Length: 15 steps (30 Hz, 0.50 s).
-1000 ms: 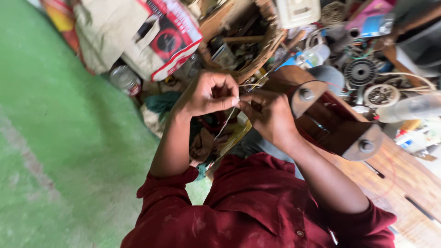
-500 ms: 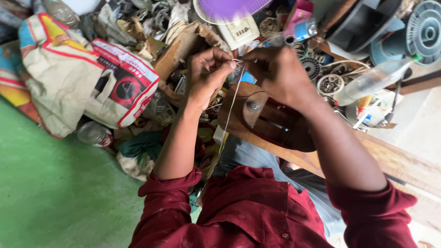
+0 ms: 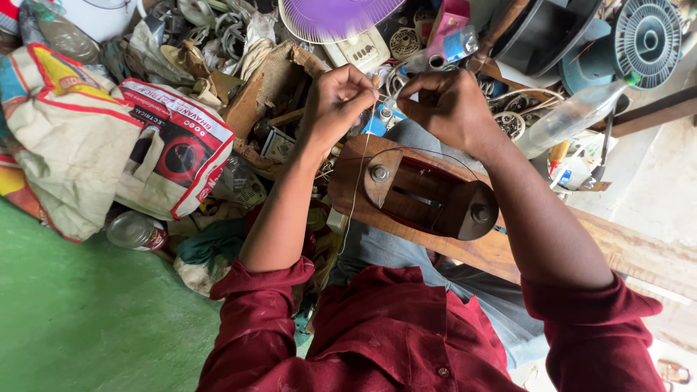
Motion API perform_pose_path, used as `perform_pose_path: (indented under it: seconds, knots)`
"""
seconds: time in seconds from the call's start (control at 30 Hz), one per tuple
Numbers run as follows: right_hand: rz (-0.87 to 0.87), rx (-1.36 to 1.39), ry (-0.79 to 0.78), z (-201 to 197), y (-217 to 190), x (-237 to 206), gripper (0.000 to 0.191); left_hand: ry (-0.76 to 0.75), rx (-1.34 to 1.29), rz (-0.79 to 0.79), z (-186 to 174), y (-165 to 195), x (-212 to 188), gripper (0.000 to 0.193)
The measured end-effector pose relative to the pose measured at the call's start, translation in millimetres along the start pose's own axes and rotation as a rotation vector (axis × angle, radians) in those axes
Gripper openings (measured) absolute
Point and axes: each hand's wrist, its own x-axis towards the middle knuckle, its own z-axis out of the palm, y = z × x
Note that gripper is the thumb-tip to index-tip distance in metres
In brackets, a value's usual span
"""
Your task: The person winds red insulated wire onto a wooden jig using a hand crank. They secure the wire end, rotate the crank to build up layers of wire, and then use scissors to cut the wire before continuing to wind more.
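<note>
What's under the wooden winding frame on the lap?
The wooden frame rests on a wooden plank and grey-trousered legs. Whatever lies beneath its middle is covered.

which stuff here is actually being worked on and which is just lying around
In hand: left hand and right hand pinching a thin pale thread above the wooden winding frame on the lap.

Lying about: purple fan, printed sack, clear plastic bottle, dark spool, glass jar.

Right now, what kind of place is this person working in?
Probably a small electrical repair or coil-winding workshop. A wooden winding frame sits before the hands, and around it lie a purple table fan, grey round spools and piles of scrap parts.
</note>
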Motion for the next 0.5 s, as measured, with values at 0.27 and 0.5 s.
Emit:
perform_pose_path:
  seconds: [0.27,0.5]
  knots:
    - [0.118,-0.074,-0.134,-12.4,36.6,-35.9,0.010,-0.466,0.078,0.061,28.6,-3.9,14.9,0.029]
    - [0.300,0.065,-0.216,-17.7,50.7,-73.9,0.015,-0.821,0.368,0.133,46.1,16.0,28.3,0.019]
